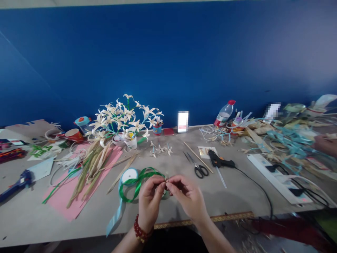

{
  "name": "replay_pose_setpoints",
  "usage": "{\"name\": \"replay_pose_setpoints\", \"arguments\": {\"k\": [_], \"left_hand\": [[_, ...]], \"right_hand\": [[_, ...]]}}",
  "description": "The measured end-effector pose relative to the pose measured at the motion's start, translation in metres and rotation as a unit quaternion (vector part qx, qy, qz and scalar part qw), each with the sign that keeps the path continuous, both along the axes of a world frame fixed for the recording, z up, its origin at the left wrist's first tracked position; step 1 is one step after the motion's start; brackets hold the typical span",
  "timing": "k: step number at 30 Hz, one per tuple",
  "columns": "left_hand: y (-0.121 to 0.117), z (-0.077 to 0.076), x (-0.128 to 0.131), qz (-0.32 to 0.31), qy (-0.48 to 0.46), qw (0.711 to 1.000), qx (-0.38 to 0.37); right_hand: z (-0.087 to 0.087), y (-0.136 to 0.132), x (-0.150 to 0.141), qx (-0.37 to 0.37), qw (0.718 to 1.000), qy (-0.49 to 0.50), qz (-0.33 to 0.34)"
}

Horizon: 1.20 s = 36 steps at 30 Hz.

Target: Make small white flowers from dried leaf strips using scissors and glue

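One blue tool (25, 178) lay far left, beside pink paper (58, 196) with dried leaf strips (79, 184) piled on it. Many white artificial flowers (118, 117) stood behind, near the wall. Light-blue ribbon spool (130, 174) sat next, green ribbon (131, 194) looping over it toward the fingers. Left hand (149, 198), beaded bracelet (142, 229) on wrist, had thumb and forefinger closed on a small pale piece (166, 176), too tiny to identify, held above the table (181, 222) between both hands' fingertips. Right hand (190, 199) pinched the same piece, thumb against forefinger. Further right: black-handled scissors (201, 171), thin stick (198, 157), black glue gun (219, 161), white power strip (276, 182). Another person's hand (325, 144) showed at right edge.
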<state>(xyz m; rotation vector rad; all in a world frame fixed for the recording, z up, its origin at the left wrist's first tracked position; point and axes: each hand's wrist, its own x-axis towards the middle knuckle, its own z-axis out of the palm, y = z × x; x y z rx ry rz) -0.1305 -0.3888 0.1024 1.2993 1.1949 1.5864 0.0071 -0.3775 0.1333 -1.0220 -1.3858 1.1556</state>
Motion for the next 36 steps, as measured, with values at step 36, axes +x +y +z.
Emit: {"name": "replay_pose_setpoints", "arguments": {"k": [36], "left_hand": [[-0.009,0.0,0.005,-0.127,-0.078,0.989,0.0]], "right_hand": [[0.003,0.016,0.007,-0.136,0.967,0.161,0.146]]}}
